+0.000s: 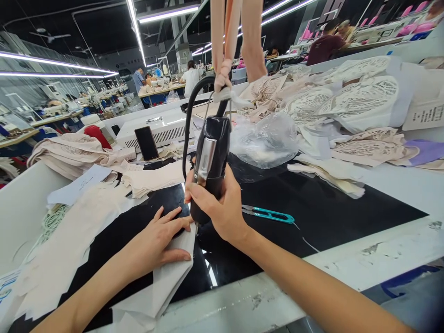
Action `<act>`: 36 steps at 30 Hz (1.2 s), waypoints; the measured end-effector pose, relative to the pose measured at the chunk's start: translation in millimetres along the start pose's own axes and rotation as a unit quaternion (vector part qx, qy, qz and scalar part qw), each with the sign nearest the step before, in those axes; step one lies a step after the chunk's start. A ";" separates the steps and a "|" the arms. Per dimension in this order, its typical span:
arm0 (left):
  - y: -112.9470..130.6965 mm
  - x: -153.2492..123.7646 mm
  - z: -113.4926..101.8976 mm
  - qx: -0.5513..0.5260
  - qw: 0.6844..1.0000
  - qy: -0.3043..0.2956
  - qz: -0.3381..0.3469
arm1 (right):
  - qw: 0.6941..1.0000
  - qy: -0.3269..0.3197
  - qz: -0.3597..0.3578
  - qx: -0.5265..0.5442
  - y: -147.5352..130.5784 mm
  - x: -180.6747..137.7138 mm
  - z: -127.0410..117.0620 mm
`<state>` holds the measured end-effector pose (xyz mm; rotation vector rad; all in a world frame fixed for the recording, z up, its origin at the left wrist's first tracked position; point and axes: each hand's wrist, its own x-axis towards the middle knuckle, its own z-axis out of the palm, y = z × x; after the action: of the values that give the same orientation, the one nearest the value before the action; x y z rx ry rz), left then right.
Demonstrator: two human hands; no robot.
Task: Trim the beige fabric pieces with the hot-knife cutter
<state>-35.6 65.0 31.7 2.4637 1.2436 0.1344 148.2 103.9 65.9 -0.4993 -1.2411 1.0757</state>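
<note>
My right hand [222,203] is wrapped round a black corded electric hand tool [211,152] with a silver switch plate, held upright. It hangs from a knotted beige cloth strap [224,69], and its lower end is close to the black tabletop, partly hidden by my fingers. My left hand [166,238] lies open, fingers spread, on folded off-white cloth [173,277]. Its fingertips are beside the tool's base. Thread snips with a turquoise handle [270,214] lie right of my right hand.
A stack of pale cloth strips [69,245] lies at the left. Behind are a dark phone [146,143], a white vented box [169,129] and a clear plastic bag [265,138]. Lace pieces [367,99] are heaped at the back right. Several people work farther off.
</note>
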 end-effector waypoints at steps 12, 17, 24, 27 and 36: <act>0.5 0.7 0.7 0.007 1.000 0.020 0.004 | 1.000 -0.008 0.003 0.025 0.1 -2.5 5.2; -0.1 1.1 1.6 0.005 1.000 0.019 0.007 | 1.000 -0.006 -0.003 0.018 1.4 -2.4 4.1; 1.7 -2.9 1.2 0.004 1.000 0.000 -0.011 | 1.000 -0.009 -0.004 0.015 0.9 -2.6 4.5; 0.7 -5.5 1.7 0.013 1.000 -0.005 -0.012 | 1.000 -0.013 -0.001 0.013 1.3 -2.9 4.9; 1.3 -4.6 0.3 0.030 0.999 -0.031 -0.019 | 1.000 -0.016 -0.003 0.016 1.8 -2.9 6.5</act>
<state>-37.4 60.6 32.4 2.4733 1.2849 0.0120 141.6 100.7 64.9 -0.4556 -1.2513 1.0993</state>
